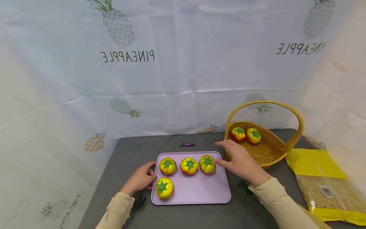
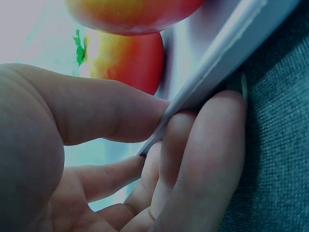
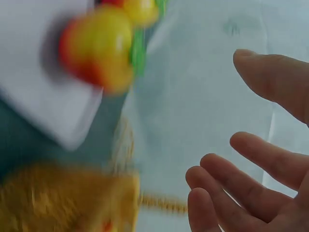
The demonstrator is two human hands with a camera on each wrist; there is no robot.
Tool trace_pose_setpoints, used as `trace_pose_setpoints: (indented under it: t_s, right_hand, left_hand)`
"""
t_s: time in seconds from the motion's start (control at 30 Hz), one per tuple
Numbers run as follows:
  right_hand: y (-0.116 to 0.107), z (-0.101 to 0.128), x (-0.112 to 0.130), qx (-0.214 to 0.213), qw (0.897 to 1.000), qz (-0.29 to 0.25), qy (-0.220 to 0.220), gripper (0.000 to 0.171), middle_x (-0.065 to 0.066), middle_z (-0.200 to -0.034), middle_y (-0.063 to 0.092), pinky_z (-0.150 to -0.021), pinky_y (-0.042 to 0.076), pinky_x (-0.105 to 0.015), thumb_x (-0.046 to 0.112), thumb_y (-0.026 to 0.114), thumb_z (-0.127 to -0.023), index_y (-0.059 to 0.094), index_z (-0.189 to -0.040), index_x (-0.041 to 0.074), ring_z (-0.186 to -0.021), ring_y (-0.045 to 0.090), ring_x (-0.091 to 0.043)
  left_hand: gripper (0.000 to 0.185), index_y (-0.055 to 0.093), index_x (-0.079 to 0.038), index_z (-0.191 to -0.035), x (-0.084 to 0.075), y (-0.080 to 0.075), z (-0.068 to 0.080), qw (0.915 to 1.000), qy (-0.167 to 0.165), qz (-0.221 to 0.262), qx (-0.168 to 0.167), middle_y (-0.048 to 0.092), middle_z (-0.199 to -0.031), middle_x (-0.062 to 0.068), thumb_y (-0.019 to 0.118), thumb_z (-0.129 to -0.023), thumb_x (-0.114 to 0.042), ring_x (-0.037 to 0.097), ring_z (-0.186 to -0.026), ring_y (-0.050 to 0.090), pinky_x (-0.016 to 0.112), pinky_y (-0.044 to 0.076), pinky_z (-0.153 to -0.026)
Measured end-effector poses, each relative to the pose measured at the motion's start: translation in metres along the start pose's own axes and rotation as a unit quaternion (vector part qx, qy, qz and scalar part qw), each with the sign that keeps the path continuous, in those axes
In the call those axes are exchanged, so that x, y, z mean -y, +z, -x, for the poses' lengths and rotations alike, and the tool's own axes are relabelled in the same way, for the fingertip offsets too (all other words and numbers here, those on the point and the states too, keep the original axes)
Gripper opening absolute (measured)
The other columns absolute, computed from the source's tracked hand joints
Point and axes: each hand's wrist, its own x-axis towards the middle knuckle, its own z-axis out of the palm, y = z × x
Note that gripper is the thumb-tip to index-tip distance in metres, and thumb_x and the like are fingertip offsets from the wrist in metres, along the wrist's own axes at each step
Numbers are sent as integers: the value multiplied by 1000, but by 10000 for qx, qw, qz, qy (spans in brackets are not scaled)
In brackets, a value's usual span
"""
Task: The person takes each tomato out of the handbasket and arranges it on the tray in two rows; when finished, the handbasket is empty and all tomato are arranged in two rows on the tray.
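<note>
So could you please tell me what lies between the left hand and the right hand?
In the head view, the lilac plastic tray with four yellow-red toy tomatoes lies between the left hand, gripping its edge, and the open right hand.

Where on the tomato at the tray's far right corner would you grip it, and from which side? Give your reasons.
Probably from above, fingers and thumb round the widest part of the tomato. It sits upright, green calyx up. Its right side faces the open right hand and is free; its left has a neighbouring tomato close by. The left hand pinches the tray edge.
</note>
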Motion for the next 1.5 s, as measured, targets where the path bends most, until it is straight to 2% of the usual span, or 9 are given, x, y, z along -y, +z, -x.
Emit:
trace_pose_setpoints:
  t_s: [0.17,0.27,0.53,0.7,0.87,1.07,1.5]
  right_hand:
    - [-38,-1,-40,-276,9985,194,430,69,-20,-144,66,-108,55,-65,37,85,-94,60,-149,6,-128,65,-43]
    - [-52,-6,-61,-318,9970,220,669,73,-23,-147,63,-108,54,-66,41,84,-95,57,-152,5,-128,64,-45]
    - [-72,-15,-114,-155,9921,164,1231,81,-28,-154,57,-108,51,-71,50,78,-98,50,-158,3,-135,60,-50]
    - [-75,-18,-138,-15,9892,26,1469,80,-32,-154,55,-108,50,-69,43,78,-99,47,-159,0,-137,57,-52]
    - [-75,-25,-153,156,9866,41,1624,82,-36,-150,56,-109,49,-70,38,79,-97,45,-160,-4,-135,55,-54]
    - [-71,-31,-165,351,9833,-57,1782,84,-36,-155,52,-112,46,-71,38,78,-99,42,-161,-6,-139,51,-57]
    - [-68,-37,-171,650,9780,63,1982,87,-39,-157,46,-112,45,-73,40,75,-98,40,-160,-10,-139,47,-61]
  left_hand:
    - [68,53,-6,-156,1,1,-1,10000,-9,8,-20,61,-95,9,75,-91,-4,21,-67,64,37,64,-56]
    - [68,53,-6,-155,2,-1,1,10000,-33,-45,-61,60,-94,9,74,-91,-4,21,-67,64,36,64,-56]
    - [67,52,-4,-155,0,0,1,10000,-58,-55,-36,60,-94,9,74,-92,-3,22,-68,64,36,65,-57]
    - [66,53,-5,-155,-1,2,0,10000,-6,-81,-47,60,-94,9,74,-91,-3,21,-67,64,35,64,-56]
    - [67,52,-4,-155,-2,2,0,10000,16,-91,-27,60,-94,9,74,-91,-3,21,-66,64,36,64,-55]
    - [67,53,-4,-154,0,2,0,9999,22,-99,-38,60,-94,9,74,-90,-3,21,-64,65,36,64,-54]
    - [68,53,-4,-154,2,1,1,9999,100,14,1,60,-94,9,74,-90,-3,20,-64,65,37,64,-54]
